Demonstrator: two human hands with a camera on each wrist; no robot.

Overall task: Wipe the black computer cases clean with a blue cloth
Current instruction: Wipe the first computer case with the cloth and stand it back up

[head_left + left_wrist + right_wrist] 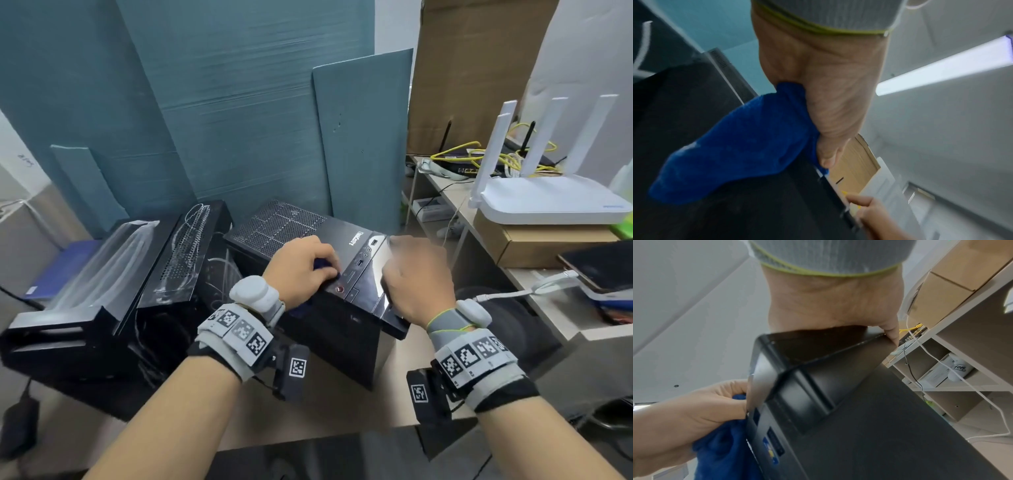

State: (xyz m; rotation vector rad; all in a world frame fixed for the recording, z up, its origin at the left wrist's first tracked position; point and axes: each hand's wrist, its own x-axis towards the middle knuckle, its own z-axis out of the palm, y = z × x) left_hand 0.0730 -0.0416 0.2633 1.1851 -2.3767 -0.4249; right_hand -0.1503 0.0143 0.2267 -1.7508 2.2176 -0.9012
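Black case (318, 236) tilted beside two more cases (113, 284). Right hand (416, 281) grips its front edge, thumb below; left hand (301, 269) is curled round a blue cloth (740, 142), pressed on its top.

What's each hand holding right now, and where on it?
Left hand grips the bunched blue cloth against the front panel of the black computer case. Right hand grips that case by its right front edge.

The blue cloth (323, 265) is mostly hidden under the left hand (301, 270); the right hand (416, 277) is motion-blurred, its fingers hidden behind the case (356, 318).
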